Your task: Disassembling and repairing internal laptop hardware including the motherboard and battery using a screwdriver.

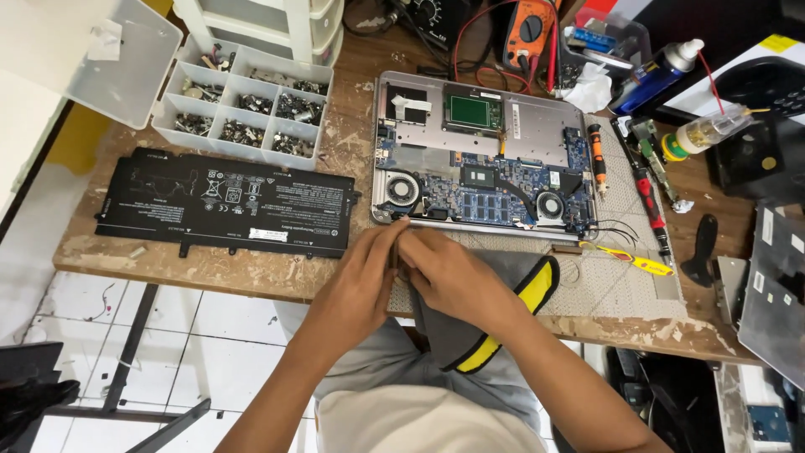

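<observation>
Nearest: grey cloth with yellow trim (pixel 537 289) draped over the person's lap and the table's near edge.

Left hand (pixel 356 281) and right hand (pixel 457 281) meet at the near edge of the worn wooden workbench (pixel 277 273), fingers of both curled tight and pinched together around something small and thin; what it is cannot be made out. Fingertips sit just at the near-left corner of the opened laptop (pixel 486 159).

Laptop lies bottom cover off, mainboard exposed: two round fans, blue board, dark heat pipe between them, green module at the far side. It rests on a pale mat (pixel 620 277).

Left of the hands: long flat black battery pack (pixel 226 201), lying flat, apart from the laptop.

Right of laptop: orange-handled screwdriver (pixel 596 155), red-handled screwdriver (pixel 650 197), yellow tool (pixel 641 262), black pry tool (pixel 700 252).

Far left: clear compartment box of screws (pixel 247 105), lid open. Far centre: orange multimeter (pixel 530 33) with red leads. Far right: spray can (pixel 658 75), clear squeeze bottle (pixel 704 130).
</observation>
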